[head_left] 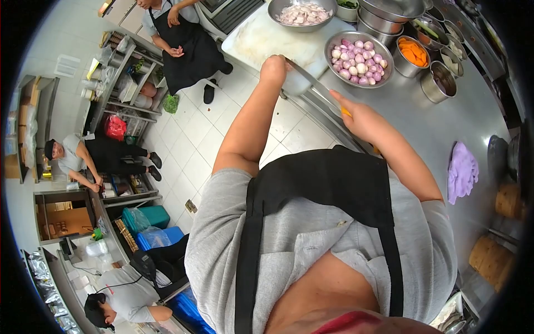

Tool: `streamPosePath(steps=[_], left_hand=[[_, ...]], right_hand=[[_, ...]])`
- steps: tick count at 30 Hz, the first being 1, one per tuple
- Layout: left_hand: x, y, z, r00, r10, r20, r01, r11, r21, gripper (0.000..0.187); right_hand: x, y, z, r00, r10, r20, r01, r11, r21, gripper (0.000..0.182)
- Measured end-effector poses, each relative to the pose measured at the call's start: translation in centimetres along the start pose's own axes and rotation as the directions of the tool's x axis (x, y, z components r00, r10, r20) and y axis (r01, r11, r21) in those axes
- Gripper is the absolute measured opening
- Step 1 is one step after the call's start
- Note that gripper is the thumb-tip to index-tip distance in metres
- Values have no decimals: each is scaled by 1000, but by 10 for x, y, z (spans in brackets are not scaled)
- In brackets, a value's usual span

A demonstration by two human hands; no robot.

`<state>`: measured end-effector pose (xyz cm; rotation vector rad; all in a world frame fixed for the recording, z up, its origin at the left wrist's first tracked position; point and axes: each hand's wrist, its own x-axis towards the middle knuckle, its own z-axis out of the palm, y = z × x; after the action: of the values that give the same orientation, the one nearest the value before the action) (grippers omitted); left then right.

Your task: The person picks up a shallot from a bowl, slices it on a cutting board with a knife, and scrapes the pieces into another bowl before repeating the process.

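Observation:
A kitchen knife [309, 79] with a yellow handle spans the gap between my hands, above the table's front edge. My right hand [356, 118] is closed around the handle, thumb stretched along toward the blade. At the far end of the blade, my left hand [273, 70] is closed with curled fingers at the tip; the fingertips are mostly hidden. Just beyond the blade lies a white cutting board [250, 40]. A steel bowl of peeled shallots [359, 62] stands right of the board, and a bowl of sliced shallots [303, 14] is at its far edge.
On the steel table [414, 131] stand a pot of orange carrot pieces [413, 52], a steel pot [438, 82] and several other containers. A purple cloth [463, 172] lies to the right. Co-workers [183, 44] stand to the left, near shelves [130, 83]. Tiled floor [189, 133] shows between.

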<state>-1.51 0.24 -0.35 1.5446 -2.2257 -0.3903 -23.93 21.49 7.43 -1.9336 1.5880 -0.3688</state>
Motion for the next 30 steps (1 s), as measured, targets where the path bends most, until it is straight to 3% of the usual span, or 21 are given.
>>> streamPosePath(steps=[11, 15, 17, 20, 23, 24, 26, 28, 30], left_hand=[[-4, 15, -9, 1000, -8, -12, 9, 995, 101, 14], [-2, 10, -7, 1000, -10, 8, 10, 1000, 20, 16], [1, 17, -12, 996, -74, 51, 62, 978, 197, 17], [2, 16, -13, 998, -56, 39, 48, 982, 182, 18], [9, 12, -8, 998, -11, -57, 14, 999, 49, 17], [14, 16, -7, 999, 2, -53, 0, 999, 48, 17], [25, 25, -3, 965, 99, -241, -64, 987, 147, 16], [20, 72, -22, 963, 103, -251, -70, 988, 137, 12], [29, 93, -23, 909, 388, -153, -373, 920, 119, 13]], right_hand=[[2, 1, -2, 999, 22, 25, -21, 998, -53, 63], [6, 0, 0, 997, 58, 58, -54, 997, -60, 63], [10, 2, 2, 996, 73, 56, -70, 996, -52, 62], [10, 4, 0, 997, 55, 45, -55, 998, -2, 62], [11, 6, -1, 997, 79, 9, -79, 997, 3, 61], [11, 7, 1, 997, 80, -14, -80, 997, -2, 61], [11, 10, 6, 995, 91, -41, -91, 996, -2, 60], [15, 12, 10, 986, 166, -25, -166, 986, 3, 60], [12, 0, 1, 984, 176, 11, -176, 984, -10, 63]])
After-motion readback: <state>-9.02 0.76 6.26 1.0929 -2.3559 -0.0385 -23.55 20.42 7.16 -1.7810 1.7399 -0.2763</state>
